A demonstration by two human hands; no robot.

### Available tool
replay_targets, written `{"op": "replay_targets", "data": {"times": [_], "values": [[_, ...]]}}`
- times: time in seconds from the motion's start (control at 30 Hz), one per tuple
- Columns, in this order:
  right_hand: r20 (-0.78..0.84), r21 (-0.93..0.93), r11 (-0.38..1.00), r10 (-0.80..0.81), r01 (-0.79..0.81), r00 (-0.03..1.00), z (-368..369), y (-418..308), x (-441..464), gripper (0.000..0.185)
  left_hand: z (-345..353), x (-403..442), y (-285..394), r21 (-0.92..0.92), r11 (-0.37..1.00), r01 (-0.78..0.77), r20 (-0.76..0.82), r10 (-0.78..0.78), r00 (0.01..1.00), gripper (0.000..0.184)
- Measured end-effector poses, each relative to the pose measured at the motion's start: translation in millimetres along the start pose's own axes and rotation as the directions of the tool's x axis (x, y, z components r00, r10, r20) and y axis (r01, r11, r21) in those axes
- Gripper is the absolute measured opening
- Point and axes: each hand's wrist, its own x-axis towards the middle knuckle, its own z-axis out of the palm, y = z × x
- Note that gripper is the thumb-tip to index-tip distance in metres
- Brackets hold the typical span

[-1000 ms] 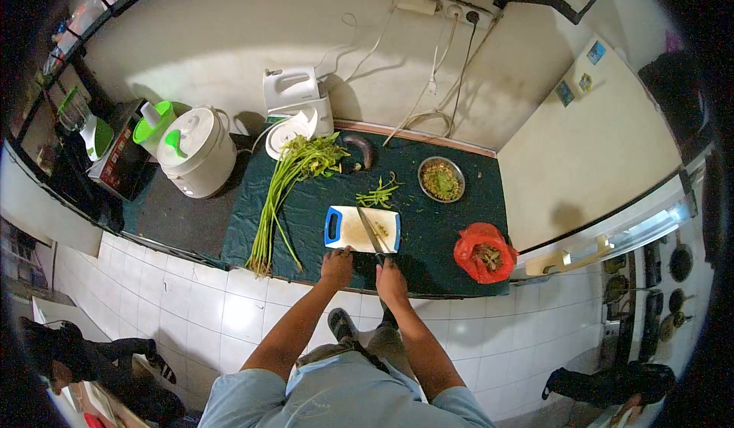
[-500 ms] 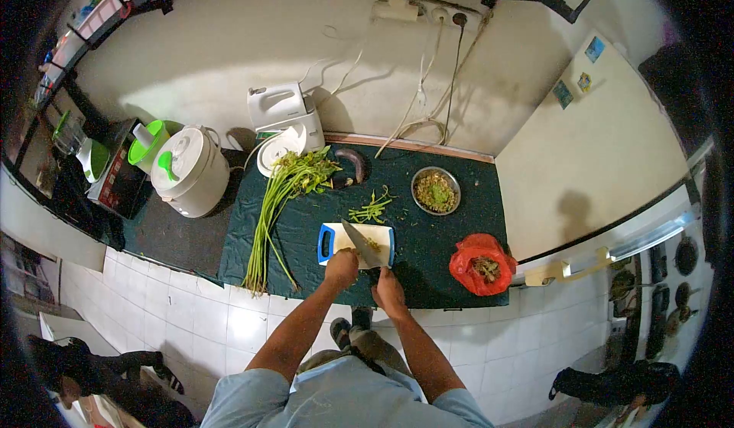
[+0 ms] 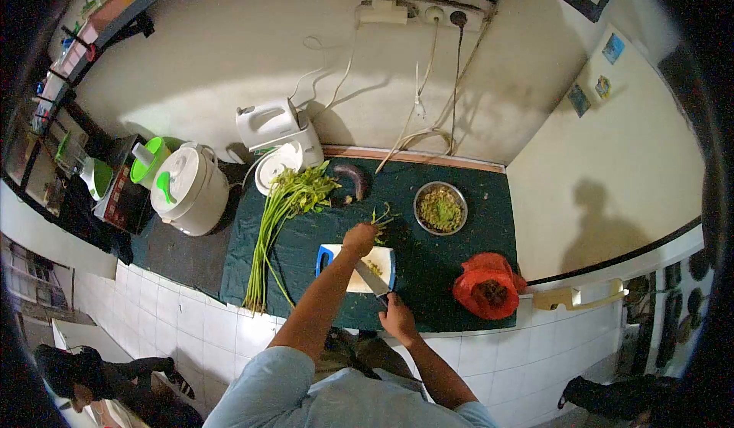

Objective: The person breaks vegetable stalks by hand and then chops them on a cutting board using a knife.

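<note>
My right hand (image 3: 398,318) grips a kitchen knife (image 3: 371,277) by its dark handle, its blade lying slanted over the right part of a white cutting board (image 3: 342,275) with blue ends. Small chopped green pieces (image 3: 373,266) lie on the board beside the blade. My left hand (image 3: 360,240) is past the board's far edge, its fingers closed at a small pile of green vegetable stems (image 3: 384,218). The fingertips are partly hidden. Left of the board lies a long bunch of leafy green stems (image 3: 267,237). A metal bowl (image 3: 440,208) of chopped greens stands at the right.
A red plastic bag (image 3: 489,286) with scraps sits at the counter's right front. An eggplant (image 3: 352,180) lies near the wall. A white mixer (image 3: 279,133), a rice cooker (image 3: 189,188) and a blender (image 3: 84,166) stand at the left. Another person (image 3: 99,378) is at lower left.
My left hand has left the board and reached forward to the small pile of stems. My right hand has drawn the knife slightly toward me and right. The view has shifted a little.
</note>
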Motion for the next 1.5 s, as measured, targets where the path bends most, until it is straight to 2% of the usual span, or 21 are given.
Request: {"op": "replay_targets", "data": {"times": [0.1, 0.17, 0.23, 0.27, 0.33, 0.43, 0.5, 0.57, 0.7, 0.8, 0.87, 0.9, 0.97, 1.1, 1.17, 1.2, 1.23, 1.3, 1.37, 1.43, 1.5], "values": [[0.062, 0.035, 0.998, 0.058, -0.060, 0.996, -11.4, -3.7, 6.3, 0.052, 9.4, 26.3, 5.4, -0.126, 0.991, -0.048, -0.053, 0.042, 0.998, 0.023], [0.053, 0.059, 0.997, 0.050, -0.053, 0.997, -6.8, -2.0, 2.7, 0.052, 12.2, 36.8, 13.6, -0.024, 1.000, -0.018, 0.008, 0.019, 1.000, 0.023], [0.061, 0.053, 0.995, 0.076, -0.079, 0.995, -9.0, -2.4, 8.3, 0.052, 27.7, 55.5, 15.0, 0.026, 1.000, 0.001, -0.201, 0.004, 0.980, 0.022], [0.085, 0.055, 0.992, 0.108, -0.113, 0.991, -7.2, -7.0, 2.0, 0.052, 39.3, 57.1, 10.1, 0.030, 1.000, -0.005, -0.188, 0.010, 0.982, 0.022], [0.090, 0.031, 0.990, 0.134, -0.137, 0.987, -10.7, -9.4, 3.7, 0.052, 43.7, 72.0, 8.5, 0.034, 0.999, -0.027, -0.331, 0.037, 0.943, 0.022], [0.114, 0.006, 0.983, 0.181, -0.183, 0.977, -11.5, -14.0, 2.8, 0.053, 30.7, 70.4, 9.7, -0.042, 0.998, 0.042, -0.194, -0.050, 0.980, 0.021], [0.123, 0.009, 0.979, 0.199, -0.201, 0.972, -9.3, -14.5, 2.2, 0.053, 25.0, 71.6, 7.4, -0.030, 0.998, 0.047, -0.213, -0.052, 0.976, 0.020], [0.135, 0.016, 0.977, 0.209, -0.213, 0.969, -3.6, -14.6, 1.8, 0.052, 35.5, 85.3, -7.0, 0.111, 0.987, -0.113, -0.185, 0.132, 0.974, 0.020], [0.116, 0.025, 0.980, 0.192, -0.196, 0.975, -0.9, -10.6, 2.1, 0.051, 38.3, 95.6, -10.6, 0.172, 0.977, -0.128, -0.181, 0.159, 0.970, 0.025], [0.052, 0.001, 0.989, 0.148, -0.149, 0.988, -4.1, -12.5, -2.3, 0.051, 32.2, 91.0, -14.3, 0.079, 0.989, -0.125, -0.294, 0.143, 0.945, 0.015], [-0.070, -0.032, 0.998, 0.059, -0.062, 0.996, 10.8, -2.3, -5.1, 0.050, 30.0, 91.6, -21.5, -0.186, 0.948, -0.257, -0.403, 0.165, 0.900, 0.014], [-0.073, -0.024, 0.998, 0.062, -0.064, 0.995, 14.5, -1.4, -4.4, 0.050, 21.8, 85.8, -22.1, -0.179, 0.949, -0.258, -0.400, 0.170, 0.901, 0.014], [-0.008, -0.141, 0.988, 0.057, -0.058, 0.998, 19.0, -0.4, -2.2, 0.047, -7.8, 63.5, -16.0, -0.415, 0.869, -0.267, -0.312, 0.140, 0.940, 0.019], [0.019, -0.189, 0.978, 0.097, -0.092, 0.995, 20.1, -9.7, 10.0, 0.043, -51.1, 25.9, -15.2, -0.505, 0.767, -0.396, -0.319, 0.261, 0.911, 0.017], [-0.039, -0.405, 0.913, 0.032, -0.045, 0.999, 0.7, -29.2, 10.5, 0.038, -69.2, 8.7, -13.5, -0.734, 0.591, -0.335, -0.210, 0.271, 0.939, 0.012], [-0.044, -0.401, 0.915, 0.025, -0.041, 0.999, -10.1, -36.6, 13.3, 0.038, -89.0, -7.6, -7.1, -0.710, 0.602, -0.366, -0.230, 0.293, 0.928, 0.008], [-0.151, -0.355, 0.934, -0.013, -0.042, 0.988, -21.3, -42.3, 15.6, 0.034, -98.6, -17.5, -5.8, -0.703, 0.607, -0.369, -0.235, 0.292, 0.927, 0.008], [-0.257, -0.305, 0.952, -0.051, -0.031, 0.965, -43.6, -49.8, 30.8, 0.030, -112.6, -34.7, -4.7, -0.838, 0.434, -0.329, -0.206, 0.307, 0.929, 0.009], [-0.505, 0.075, 0.987, -0.083, 0.140, 0.859, -71.5, -57.6, 55.8, 0.025, -121.5, -50.7, -4.6, -0.860, 0.381, -0.339, -0.220, 0.322, 0.921, 0.010], [-0.524, 0.390, 0.903, 0.059, 0.178, 0.850, -125.9, -90.2, 69.3, 0.030, -140.7, -72.6, 2.3, -0.891, 0.309, -0.333, -0.240, 0.304, 0.922, 0.010], [-0.578, 0.416, 0.853, -0.020, 0.316, 0.816, -161.7, -107.9, 82.9, 0.036, -156.6, -91.3, 7.3, -0.905, 0.283, -0.319, -0.233, 0.298, 0.926, 0.011]]}}
